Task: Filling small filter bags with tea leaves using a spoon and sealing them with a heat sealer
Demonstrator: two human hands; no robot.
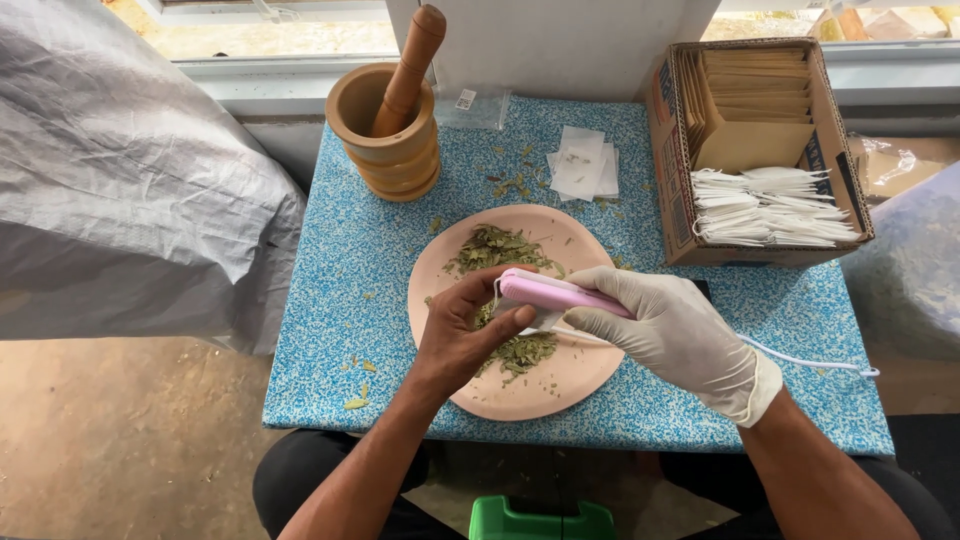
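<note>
- A cardboard box [762,150] stands open at the far right of a small table covered in blue-and-white speckled cloth [340,300]. Its side carries a printed label in dark and red tones.
- Inside the box, tan paper envelopes [755,100] are stacked upright at the back, and a row of small white sachets [765,207] lies in front.
- A few flat white sachets [583,162] lie loose on the cloth near the box, and a clear plastic packet with a small white sticker [472,105] lies by the wall.
- A turned wooden mortar [385,135] with a wooden pestle [408,70] leaning in it stands at the far left corner.
- A round, matte pink plate [545,385] at the table's centre holds crumbled dry green leaves [495,247].
- The right hand [680,335], in a white glove, is wrapped around a slim pink handheld device [560,294] above the plate; a white cord [810,360] trails right.
- The bare left hand [462,325] pinches a small white sachet [538,316] at the device's tip.
</note>
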